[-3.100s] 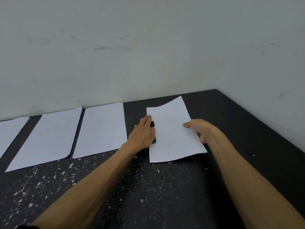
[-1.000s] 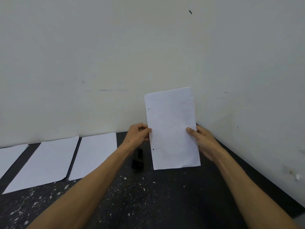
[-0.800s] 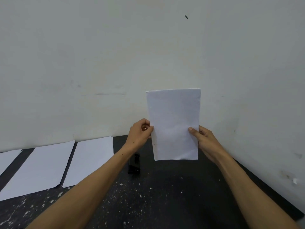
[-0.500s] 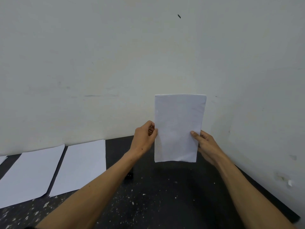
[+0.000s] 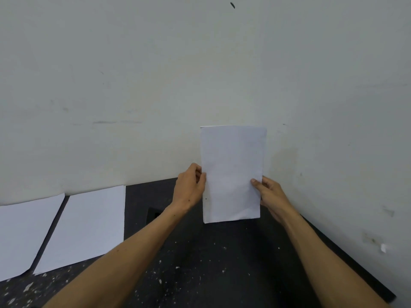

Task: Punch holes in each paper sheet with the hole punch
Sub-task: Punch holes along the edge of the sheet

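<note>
Broadly, a pale wall (image 5: 155, 74) fills most of the view, and below it a dark speckled table (image 5: 211, 263) runs into the corner. Two paper sheets are laid flat at the left: one (image 5: 86, 225) is seen whole and the other (image 5: 20, 236) is cut by the picture's edge. A third sheet, the held sheet (image 5: 232, 172), is kept upright above the table, well clear of the surface. It is pinched at its left edge by the left hand (image 5: 189, 187), thumb and fingers closed on the paper, and clamped at its right edge by the right hand (image 5: 270, 194), the thumb laid across the front. A small dark dot is seen near its lower left edge, probably a punched hole; a second cannot be made out. The hole punch (image 5: 153, 214) is left on the table, mostly hidden behind the left forearm, just beside the nearer flat sheet. The step in hand is judged to be a check of the punched sheet. To do it well, the sheet should be kept taut and uncreased, both holes confirmed, and the sheet then laid flat apart from the unpunched ones.
</note>
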Action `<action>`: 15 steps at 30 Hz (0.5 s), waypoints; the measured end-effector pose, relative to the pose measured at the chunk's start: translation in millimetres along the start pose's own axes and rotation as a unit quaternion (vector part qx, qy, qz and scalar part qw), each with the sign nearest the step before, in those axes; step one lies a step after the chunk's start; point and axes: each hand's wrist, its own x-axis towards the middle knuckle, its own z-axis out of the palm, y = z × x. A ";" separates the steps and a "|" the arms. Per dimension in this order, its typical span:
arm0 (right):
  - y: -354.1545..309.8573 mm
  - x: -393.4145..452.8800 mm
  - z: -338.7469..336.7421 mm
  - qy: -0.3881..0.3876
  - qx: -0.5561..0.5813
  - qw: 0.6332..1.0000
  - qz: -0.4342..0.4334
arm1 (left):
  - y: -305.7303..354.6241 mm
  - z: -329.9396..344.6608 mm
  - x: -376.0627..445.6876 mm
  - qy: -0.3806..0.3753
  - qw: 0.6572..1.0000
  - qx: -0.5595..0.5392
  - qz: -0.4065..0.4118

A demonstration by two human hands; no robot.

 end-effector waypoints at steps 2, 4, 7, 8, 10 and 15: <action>-6.2 11.3 -5.7 0.017 -0.035 0.999 0.008 | 1.6 9.0 10.2 -0.033 0.998 -0.009 -0.049; -12.0 22.3 -12.5 0.016 -0.076 0.996 0.031 | 1.4 18.9 18.9 -0.065 0.989 -0.054 -0.122; -13.9 41.9 -20.3 0.008 -0.136 0.987 0.082 | 2.7 33.5 22.4 -0.112 0.957 -0.134 -0.232; -11.1 50.1 -21.7 0.011 -0.157 0.983 0.099 | 2.0 39.0 22.1 -0.129 0.945 -0.151 -0.260; -2.7 65.1 -23.1 0.018 -0.207 0.970 0.126 | -0.6 50.8 20.8 -0.151 0.921 -0.179 -0.311; 18.4 90.7 -22.1 0.030 -0.316 0.934 0.167 | -8.3 78.5 21.7 -0.161 0.902 -0.162 -0.367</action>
